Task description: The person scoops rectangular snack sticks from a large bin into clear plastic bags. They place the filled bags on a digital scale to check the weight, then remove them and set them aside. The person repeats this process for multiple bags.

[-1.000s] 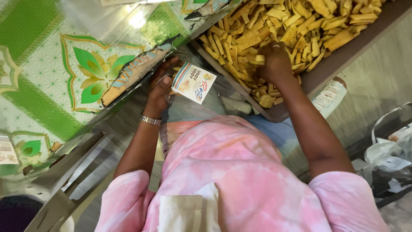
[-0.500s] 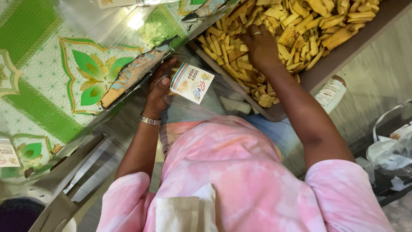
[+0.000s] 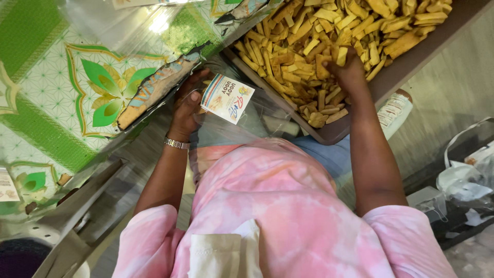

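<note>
Golden-brown fried snack sticks (image 3: 309, 56) are lying under my right hand (image 3: 346, 67), which is closing on a few, while my left hand (image 3: 186, 103) is gripping the clear plastic bag with a printed label (image 3: 231, 110) just beside them.

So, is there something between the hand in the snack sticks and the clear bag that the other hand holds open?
Nothing visible stands between them. The right hand grips fried sticks in the brown tray. The clear bag in the left hand sits right beside the tray's near edge; only that low rim lies between.
</note>
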